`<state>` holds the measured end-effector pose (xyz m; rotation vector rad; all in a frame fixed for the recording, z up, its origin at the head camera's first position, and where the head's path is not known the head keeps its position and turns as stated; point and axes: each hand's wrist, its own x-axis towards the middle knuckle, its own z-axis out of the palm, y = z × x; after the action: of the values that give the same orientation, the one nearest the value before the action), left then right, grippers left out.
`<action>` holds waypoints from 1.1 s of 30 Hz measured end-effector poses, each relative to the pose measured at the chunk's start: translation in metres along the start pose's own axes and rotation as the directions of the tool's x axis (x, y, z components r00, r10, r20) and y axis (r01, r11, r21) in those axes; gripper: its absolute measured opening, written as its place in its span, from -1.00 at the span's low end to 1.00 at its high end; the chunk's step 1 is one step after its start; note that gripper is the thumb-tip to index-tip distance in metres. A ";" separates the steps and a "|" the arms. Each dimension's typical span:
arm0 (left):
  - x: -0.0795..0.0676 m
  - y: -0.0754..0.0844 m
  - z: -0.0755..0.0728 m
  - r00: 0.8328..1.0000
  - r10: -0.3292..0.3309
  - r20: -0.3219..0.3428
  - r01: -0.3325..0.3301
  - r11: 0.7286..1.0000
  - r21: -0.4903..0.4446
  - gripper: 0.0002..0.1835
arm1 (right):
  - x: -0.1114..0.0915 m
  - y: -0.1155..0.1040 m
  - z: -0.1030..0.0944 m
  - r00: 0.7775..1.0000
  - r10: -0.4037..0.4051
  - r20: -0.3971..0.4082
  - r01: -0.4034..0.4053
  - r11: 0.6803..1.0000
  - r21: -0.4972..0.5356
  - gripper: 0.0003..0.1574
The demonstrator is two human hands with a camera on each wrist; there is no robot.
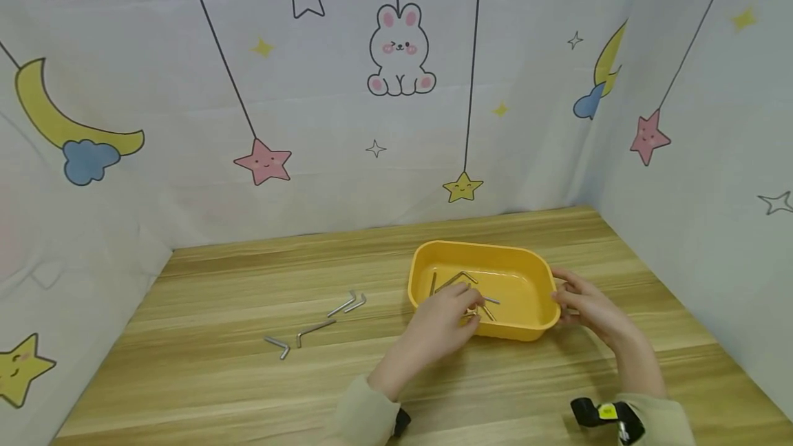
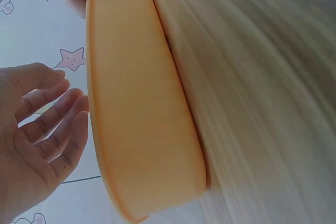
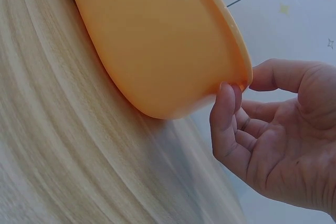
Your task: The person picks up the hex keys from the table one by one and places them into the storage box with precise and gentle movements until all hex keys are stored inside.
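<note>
A yellow plastic bin point(image 1: 520, 286) stands on the wooden table, with several hex keys point(image 1: 449, 283) lying in it. My left hand point(image 1: 441, 315) reaches over the near rim into the bin, fingers loosely bent above the keys. In the left wrist view the left hand point(image 2: 44, 129) shows thumb and fingers apart, nothing visible between them. At the bin's right end, my right hand point(image 1: 596, 310) pinches the rim. The right wrist view has the right thumb point(image 3: 281, 75) at the rim's top and bent fingers against the outer wall.
Left of the bin, several loose hex keys lie on the table, among them a long one point(image 1: 317, 327) and a short one point(image 1: 277, 345). A white printed cloth point(image 1: 334, 205) encloses the table's back and sides. Black straps point(image 1: 610, 413) circle the wrists.
</note>
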<state>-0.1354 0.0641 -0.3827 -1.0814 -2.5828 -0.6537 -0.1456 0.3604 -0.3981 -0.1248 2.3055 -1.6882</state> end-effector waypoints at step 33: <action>-0.028 -0.025 -0.026 0.985 -0.172 -0.011 0.171 0.984 -0.051 -0.82 | 0.000 0.000 0.001 1.000 0.018 -0.004 -0.018 1.000 -0.012 -0.12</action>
<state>-0.1327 0.0187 -0.3796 -0.8702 -2.6804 -0.7667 -0.1454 0.3593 -0.3988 -0.1024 2.3130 -1.6675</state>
